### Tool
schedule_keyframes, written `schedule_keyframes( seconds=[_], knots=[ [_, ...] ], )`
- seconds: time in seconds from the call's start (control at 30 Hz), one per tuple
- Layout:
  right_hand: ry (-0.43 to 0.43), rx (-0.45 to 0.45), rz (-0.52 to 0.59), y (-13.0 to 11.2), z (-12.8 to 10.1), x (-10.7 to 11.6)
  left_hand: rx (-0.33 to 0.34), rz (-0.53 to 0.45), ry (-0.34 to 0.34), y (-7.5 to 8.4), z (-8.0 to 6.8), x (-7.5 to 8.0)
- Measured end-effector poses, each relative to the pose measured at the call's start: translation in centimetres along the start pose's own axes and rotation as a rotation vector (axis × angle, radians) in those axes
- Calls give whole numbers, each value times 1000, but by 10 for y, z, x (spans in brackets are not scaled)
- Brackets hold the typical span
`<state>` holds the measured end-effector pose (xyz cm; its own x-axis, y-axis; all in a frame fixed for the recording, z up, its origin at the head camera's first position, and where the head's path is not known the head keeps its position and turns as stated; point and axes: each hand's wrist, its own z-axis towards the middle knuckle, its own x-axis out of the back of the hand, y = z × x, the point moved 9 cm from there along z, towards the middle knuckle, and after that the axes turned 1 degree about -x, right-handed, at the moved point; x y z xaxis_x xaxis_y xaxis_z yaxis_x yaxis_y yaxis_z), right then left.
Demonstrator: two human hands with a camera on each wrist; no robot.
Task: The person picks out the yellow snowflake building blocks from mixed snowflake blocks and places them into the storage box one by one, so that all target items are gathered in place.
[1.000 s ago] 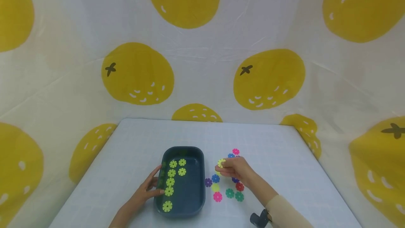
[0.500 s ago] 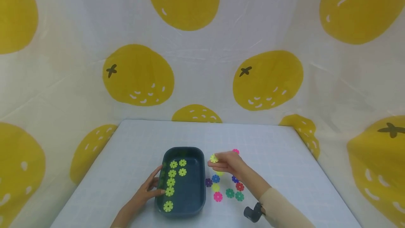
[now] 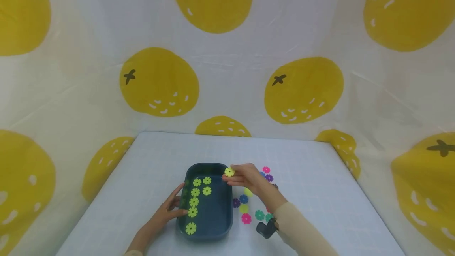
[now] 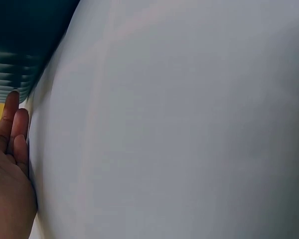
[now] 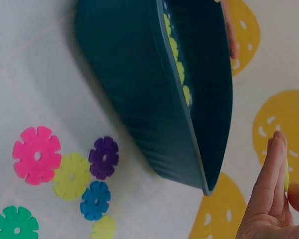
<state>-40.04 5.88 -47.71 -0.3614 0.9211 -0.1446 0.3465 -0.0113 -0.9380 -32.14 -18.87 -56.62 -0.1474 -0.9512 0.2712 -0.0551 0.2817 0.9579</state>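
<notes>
A dark teal tray (image 3: 224,221) sits on the table with several yellow-green flower discs (image 3: 194,202) lying in its left half. My right hand (image 3: 244,176) pinches one yellow-green flower disc (image 3: 229,172) just above the tray's far right corner. In the right wrist view the tray (image 5: 139,104) fills the top and the fingers (image 5: 269,174) hold the disc's edge (image 5: 286,175). My left hand (image 3: 170,209) rests against the tray's left wall with fingers straight. The left wrist view shows its fingers (image 4: 14,129) touching the tray (image 4: 20,45).
Several loose flower discs lie on the white table right of the tray: pink (image 3: 246,219), green (image 3: 259,215), blue (image 3: 243,198), purple (image 3: 269,177), yellow (image 3: 243,208). A cloth printed with yellow fruit hangs behind and beside the table (image 3: 320,192).
My right hand has lifted a yellow-green disc from the loose pile and carried it left, from right of the tray to over its far right corner. The left hand stays put.
</notes>
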Motion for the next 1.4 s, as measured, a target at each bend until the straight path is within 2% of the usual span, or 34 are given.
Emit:
schedule_keyframes(
  seconds=[0.27, 0.5, 0.87, 1.1, 1.4],
  knots=[
    [-13, 0, 31, 4, 8, -16, -21, 2, -11, 2, 2, 1],
    [-2, -16, 50, 7, 15, -33, -42, -23, -21, -3, 4, -1],
    [-16, -12, 49, 6, 30, -63, -7, -20, 4, -9, 0, 3],
    [32, -30, 47, 2, 39, -68, -16, -16, 9, -9, 1, 3],
    [69, -59, 43, -2, 48, -62, -48, -10, -15, -2, 4, -1]
  ],
)
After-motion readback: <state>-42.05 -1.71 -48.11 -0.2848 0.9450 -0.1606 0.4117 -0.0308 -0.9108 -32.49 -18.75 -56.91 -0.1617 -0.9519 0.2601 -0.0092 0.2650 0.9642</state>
